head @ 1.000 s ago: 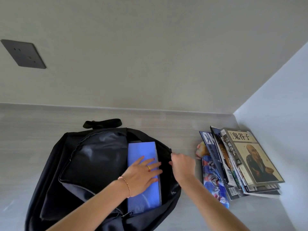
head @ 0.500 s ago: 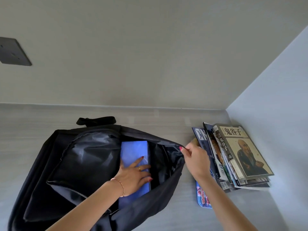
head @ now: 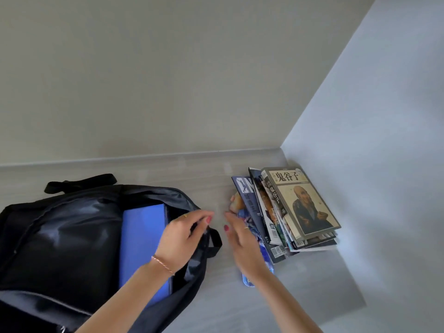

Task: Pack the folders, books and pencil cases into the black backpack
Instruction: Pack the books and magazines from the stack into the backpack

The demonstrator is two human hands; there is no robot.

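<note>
On the grey bench (head: pixel 300 284) we list one black backpack (head: pixel 62 241), lying flat toward the left edge, main compartment unzipped and gaping, carry loop toward the rear edge. Inside it we find one blue folder (head: pixel 141 239), lying flat in the opening with its far end under the bag's upper rim. Our left hand (head: pixel 182 239) pinches the fabric at the right rim of the opening, thumb and fingers curled round it. Our right hand (head: pixel 242 239) has its fingers straight and relaxed, holding nothing, just over the near-left side of the stack of books (head: pixel 288 212). That stack sits in the bench's rear right corner, fanned out, touching the side wall or just beside it; we cannot tell which. Top item: a tan-covered book (head: pixel 300 200) with a seated figure. Lowest item: a glossy blue-printed cover (head: pixel 269 267), partly hidden under our right wrist.
</note>
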